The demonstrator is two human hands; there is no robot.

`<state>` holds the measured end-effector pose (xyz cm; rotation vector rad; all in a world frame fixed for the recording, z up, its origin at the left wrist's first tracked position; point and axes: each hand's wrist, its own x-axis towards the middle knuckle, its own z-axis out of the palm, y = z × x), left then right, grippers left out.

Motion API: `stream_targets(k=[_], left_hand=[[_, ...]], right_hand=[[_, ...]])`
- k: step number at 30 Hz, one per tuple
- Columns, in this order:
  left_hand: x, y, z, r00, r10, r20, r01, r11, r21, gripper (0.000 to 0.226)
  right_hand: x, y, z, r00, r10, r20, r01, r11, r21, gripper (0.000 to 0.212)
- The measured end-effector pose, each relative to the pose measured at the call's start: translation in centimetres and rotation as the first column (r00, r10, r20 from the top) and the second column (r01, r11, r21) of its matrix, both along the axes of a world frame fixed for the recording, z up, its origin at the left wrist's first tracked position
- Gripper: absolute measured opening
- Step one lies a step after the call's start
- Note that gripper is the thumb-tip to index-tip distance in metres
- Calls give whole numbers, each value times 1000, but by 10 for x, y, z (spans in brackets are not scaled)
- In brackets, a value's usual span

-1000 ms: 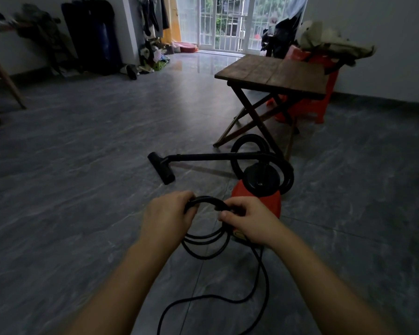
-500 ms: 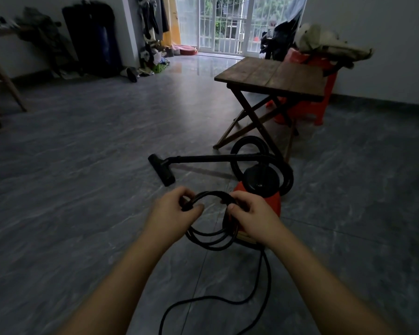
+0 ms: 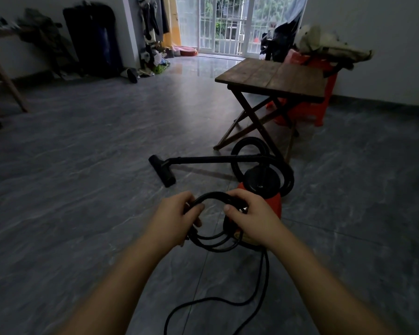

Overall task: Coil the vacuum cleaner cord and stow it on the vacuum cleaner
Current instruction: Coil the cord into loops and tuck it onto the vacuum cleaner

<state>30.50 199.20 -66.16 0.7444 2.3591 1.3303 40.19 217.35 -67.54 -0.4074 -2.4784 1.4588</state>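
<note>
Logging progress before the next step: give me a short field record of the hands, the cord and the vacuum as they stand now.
left hand: closed on the left side of the coiled black power cord
right hand: closed on the coil's right side
coil: several loops, held in the air between the hands, in front of the vacuum
loose cord: trails from the coil down onto the grey tiled floor, not yet coiled
red canister vacuum cleaner with black lid: on the floor beyond the hands
black hose and wand: lying on the floor, floor nozzle to the left
stowed: no
</note>
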Motion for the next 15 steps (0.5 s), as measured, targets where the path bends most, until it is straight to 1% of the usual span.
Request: stream_targets(k=[2,5,8,10,13,14,15], left_hand=[[-1,0,-1,998,66,10,-66,995,73,17],[-1,1,-2,988,147,55,-153,979,131,14],[1,4,-4,983,167,79,-177,973,150,16],[-1,5,-5,979,171,113,-188,968,165,17],[-4,7,-9,973,149,177,-180,968,176,18],[-5,8,-10,972,138,188,-172,969,177,18],[-6,8,-12,973,132,189,-166,971,175,18]], right_hand=[[2,0,1,1000,8,13,-8,999,-50,23],[2,-1,-1,1000,-8,30,11,996,-94,30],[-1,-1,-3,999,-37,13,38,995,-95,27],[-3,-2,-4,999,-50,-9,48,983,-178,23],[-6,-3,-6,998,-63,-21,51,928,-370,18],[-6,-2,-7,998,-56,-30,39,913,-407,16],[-7,-1,-8,998,-49,-42,27,911,-412,13]])
